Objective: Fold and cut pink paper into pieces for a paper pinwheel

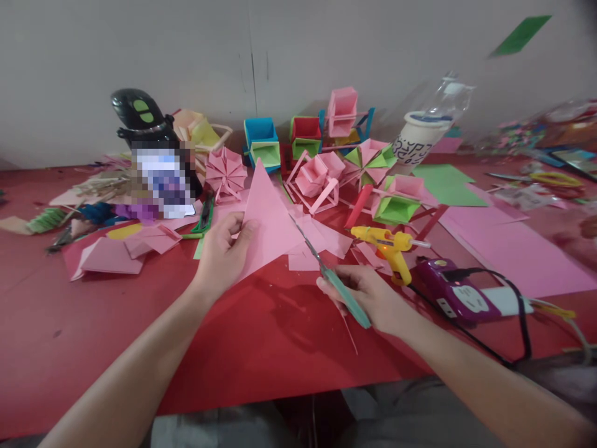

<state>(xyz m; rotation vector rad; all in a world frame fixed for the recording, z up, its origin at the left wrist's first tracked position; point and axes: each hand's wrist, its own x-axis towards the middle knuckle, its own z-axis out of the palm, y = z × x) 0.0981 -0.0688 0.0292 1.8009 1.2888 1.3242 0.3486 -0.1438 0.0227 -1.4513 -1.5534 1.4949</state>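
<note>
My left hand [226,252] pinches the left edge of a pink sheet of paper [268,224], which comes to a point at the top. In my right hand [361,292] is a pair of scissors [345,295] with green handles, its blades angled up and left. The blades lie at the paper's right edge; whether they are cutting cannot be made out. A thin pink strip [349,336] hangs below my right hand. Pink paper pieces [305,258] lie on the table behind the sheet.
A yellow glue gun [389,249] and a purple power strip [454,292] with a black cord are right of my hand. Folded paper models [317,174], a patterned cup [417,140] and a propped phone [165,180] stand behind. Pink sheets [517,249] lie on the red table [261,354].
</note>
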